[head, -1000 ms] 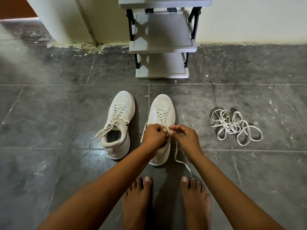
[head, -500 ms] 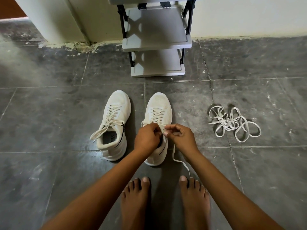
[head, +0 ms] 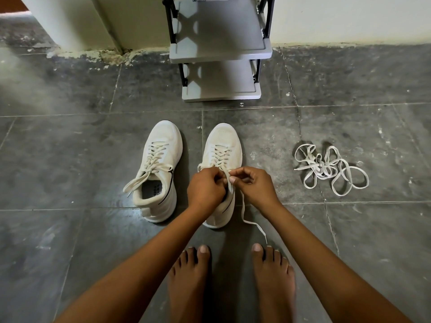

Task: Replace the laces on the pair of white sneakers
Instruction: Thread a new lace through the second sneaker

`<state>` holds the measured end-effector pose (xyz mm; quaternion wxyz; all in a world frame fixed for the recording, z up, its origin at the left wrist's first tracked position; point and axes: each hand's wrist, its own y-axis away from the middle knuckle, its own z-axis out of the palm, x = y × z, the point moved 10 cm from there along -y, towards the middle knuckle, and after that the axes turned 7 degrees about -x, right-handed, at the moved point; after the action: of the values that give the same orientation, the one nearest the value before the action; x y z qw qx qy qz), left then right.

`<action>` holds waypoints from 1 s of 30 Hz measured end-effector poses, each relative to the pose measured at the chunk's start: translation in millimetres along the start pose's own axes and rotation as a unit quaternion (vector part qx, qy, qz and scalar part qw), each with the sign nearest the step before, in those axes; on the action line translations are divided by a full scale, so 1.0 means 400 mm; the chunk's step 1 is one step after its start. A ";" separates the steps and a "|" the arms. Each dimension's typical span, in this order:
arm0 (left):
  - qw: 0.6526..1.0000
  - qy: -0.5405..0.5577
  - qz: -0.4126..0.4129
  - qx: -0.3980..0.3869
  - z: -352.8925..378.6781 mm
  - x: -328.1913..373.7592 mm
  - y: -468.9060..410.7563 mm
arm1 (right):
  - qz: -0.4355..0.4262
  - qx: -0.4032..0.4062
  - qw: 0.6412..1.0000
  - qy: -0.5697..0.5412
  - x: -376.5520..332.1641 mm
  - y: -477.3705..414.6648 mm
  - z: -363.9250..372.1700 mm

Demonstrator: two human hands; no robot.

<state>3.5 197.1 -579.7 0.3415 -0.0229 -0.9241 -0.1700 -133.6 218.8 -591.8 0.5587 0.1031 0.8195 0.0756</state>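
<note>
- Two bare feet [head: 190, 278] stand on the floor [head: 70, 159].
- The left hand [head: 205, 187] and right hand [head: 255, 186] pinch the lace [head: 242, 207] of the right shoe [head: 225, 141] with curled fingers [head: 241, 174].
- The left shoe [head: 163, 145] sits just beside it.
- Some loose laces [head: 328, 169] lie off to the right.
- A grey shelf [head: 221, 89] stands by the wall [head: 349, 15].

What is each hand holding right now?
Left hand: closed, fingers curled on the lace at the top of the sneaker.
Right hand: closed, pinching the same lace.
</note>
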 end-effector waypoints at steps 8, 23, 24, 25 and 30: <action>0.997 -0.054 0.007 0.047 -0.020 0.019 0.012 | -0.003 -0.035 0.998 0.043 -0.014 -0.019 0.008; 0.991 -0.134 0.024 0.010 -0.044 0.021 0.017 | -0.016 -0.007 0.999 0.034 -0.011 0.020 0.021; 0.990 -0.140 0.024 0.010 -0.052 0.017 0.018 | -0.030 0.007 0.998 0.060 -0.022 0.025 0.021; 0.989 -0.146 0.025 0.010 -0.058 0.015 0.017 | -0.044 0.022 0.994 0.097 -0.036 0.027 0.021; 0.988 -0.151 0.041 0.020 -0.072 0.020 0.024 | -0.063 0.062 0.981 0.174 -0.062 0.022 0.017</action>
<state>16.7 195.8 -551.4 0.2055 -0.0791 -0.9665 -0.1318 -117.5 221.2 -569.7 0.4035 0.0704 0.9123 0.0062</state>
